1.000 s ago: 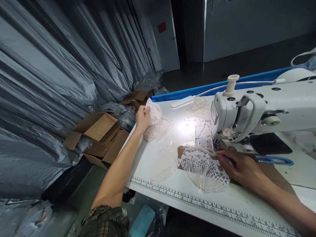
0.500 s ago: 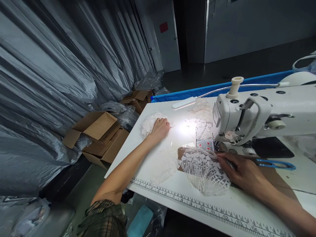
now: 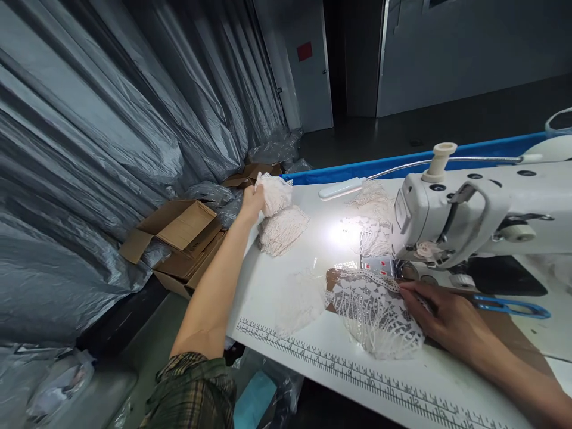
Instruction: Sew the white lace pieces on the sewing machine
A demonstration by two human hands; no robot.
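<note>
At the table's far left, my left hand (image 3: 253, 201) grips a white lace piece (image 3: 276, 194) and lifts it by one edge. Under it lies a pile of lace pieces (image 3: 284, 229). My right hand (image 3: 440, 310) pinches the upper right edge of another lace piece (image 3: 375, 310), spread flat in front of the sewing machine (image 3: 424, 208). A brown patch shows beneath its left end. Beside the right hand lie blue thread snips (image 3: 512, 306), partly hidden by the hand. More lace (image 3: 375, 232) rests behind the needle area.
A lamp (image 3: 342, 189) on a bendable neck lights the table (image 3: 263, 298). A printed ruler (image 3: 330, 358) runs along the front edge. Cardboard boxes (image 3: 179, 229) stand left of the table, beside a silver curtain (image 3: 111, 107). A pale lace piece (image 3: 300, 301) lies left of the spread one.
My left hand has moved left and away from me, raising a lace piece off the pile. My right hand stays on the spread lace. The view has shifted slightly.
</note>
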